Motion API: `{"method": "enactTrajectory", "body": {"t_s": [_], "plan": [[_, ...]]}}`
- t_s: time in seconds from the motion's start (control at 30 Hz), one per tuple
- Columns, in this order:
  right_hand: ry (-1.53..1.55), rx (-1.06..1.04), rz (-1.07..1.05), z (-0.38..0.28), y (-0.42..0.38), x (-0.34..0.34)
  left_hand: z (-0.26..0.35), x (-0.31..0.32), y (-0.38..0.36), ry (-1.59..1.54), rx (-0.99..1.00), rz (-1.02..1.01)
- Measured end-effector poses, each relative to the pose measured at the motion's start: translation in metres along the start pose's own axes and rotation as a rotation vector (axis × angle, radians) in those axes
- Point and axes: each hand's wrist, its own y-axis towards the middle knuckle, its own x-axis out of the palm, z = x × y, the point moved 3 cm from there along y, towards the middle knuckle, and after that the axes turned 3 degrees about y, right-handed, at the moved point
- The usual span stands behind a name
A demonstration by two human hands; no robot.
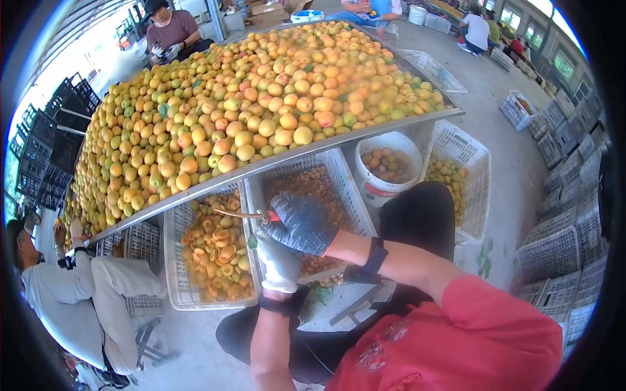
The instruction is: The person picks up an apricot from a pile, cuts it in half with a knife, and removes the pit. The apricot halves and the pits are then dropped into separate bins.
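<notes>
My right hand [305, 223], in a dark grey knit glove, is closed around the red handle of a knife [238, 214]. Its thin curved blade points left over the crates. Just below and touching it is my left hand [279, 262] in a white glove, its fingers curled and mostly covered by the right hand. Whatever the left hand may hold is hidden. Beneath the hands stands a crate of apricot pits [313, 186]. Left of it, another crate holds split apricots [218, 251]. Whole apricots [261, 111] cover the tilted table in front.
The table's metal edge [293, 156] runs just beyond my hands. A white bucket [389, 171] with fruit and a crate of greenish apricots [450, 189] stand at right. One co-worker [85, 287] sits at left, another [173, 32] across the table. Stacked crates [554, 247] line the right side.
</notes>
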Motion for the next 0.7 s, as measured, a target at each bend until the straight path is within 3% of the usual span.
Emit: {"method": "enactTrajectory", "body": {"t_s": [0.07, 0.1, 0.17, 0.2, 0.37, 0.43, 0.47, 0.57, 0.6, 0.63, 0.7], "plan": [[0.103, 0.003, -0.109, 0.001, 0.006, -0.005, -0.026, 0.01, 0.001, -1.544, -0.769, -0.38], [0.649, 0.412, -0.188, 0.022, 0.002, 0.01, -0.008, 0.005, 0.008, -1.326, -0.904, -0.162], [0.976, 0.121, 0.259, 0.031, 0.01, 0.009, 0.004, -0.002, 0.014, -1.376, -0.828, -0.202], [1.206, 0.625, 0.118, 0.042, 0.003, 0.011, 0.0, -0.005, 0.013, -1.373, -0.826, -0.198], [1.218, 0.758, -0.04, 0.05, -0.009, 0.023, -0.008, -0.022, 0.005, -1.43, -0.874, -0.18], [1.014, 0.089, 0.048, 0.048, -0.011, 0.031, -0.018, -0.029, 0.0, -1.424, -0.829, -0.193], [1.187, 0.731, -0.15, 0.039, -0.013, 0.027, -0.014, -0.034, -0.001, -1.346, -0.822, -0.122], [1.243, 0.701, -0.079, 0.022, -0.009, 0.028, -0.015, -0.043, -0.006, -1.214, -0.804, -0.021], [1.338, 0.832, -0.041, 0.018, -0.008, 0.03, -0.017, -0.045, -0.009, -1.177, -0.802, -0.047], [1.337, 0.834, -0.049, 0.013, -0.003, 0.03, -0.02, -0.046, -0.011, -1.139, -0.8, -0.073], [1.69, 0.994, 0.054, 0.006, 0.004, 0.03, -0.022, -0.043, -0.013, -1.2, -0.805, -0.106]]}}
